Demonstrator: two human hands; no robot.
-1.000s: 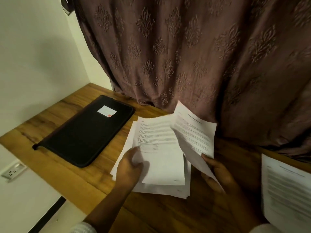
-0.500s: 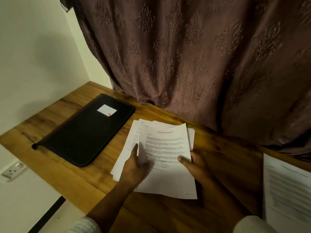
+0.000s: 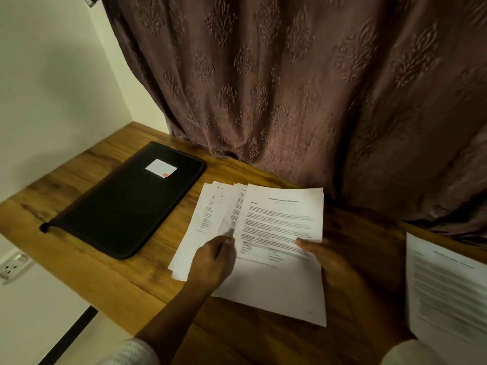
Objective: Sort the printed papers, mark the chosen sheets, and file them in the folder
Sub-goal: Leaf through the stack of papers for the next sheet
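One spread of printed papers (image 3: 208,214), flat on the wooden table (image 3: 87,262), just right of the folder (image 3: 126,206) and apart from it. Half a second ago the sheets sat in a tighter pile. Now they are fanned to the left, with several left margins showing one behind another.

One top sheet (image 3: 282,219), which has slid to the right of where it was. A second ago a page stood lifted in the right hand; now all lie down.
- Writing: a bold centred heading, paragraphs and a small table of lines. All of it is too blurred to read.

Two hands on the papers:
- Left hand (image 3: 213,259): fingers curled, thumb and forefinger nipping the edge of a sheet in the fan.
- Right hand (image 3: 324,256): thumb laid on the top sheet's right edge. The fingers beneath are hidden, so it looks like a grip.

One black zip folder, closed, in the same place as before.
- It carries a white label (image 3: 160,167) with a red mark at one corner. No words on it are legible.

One loose sheet (image 3: 445,293) at the far right, well apart from the fan. It is printed, but the text is smeared.

One brown patterned curtain (image 3: 290,88) hangs behind the table, and one wall socket (image 3: 11,267) sits low at the left.
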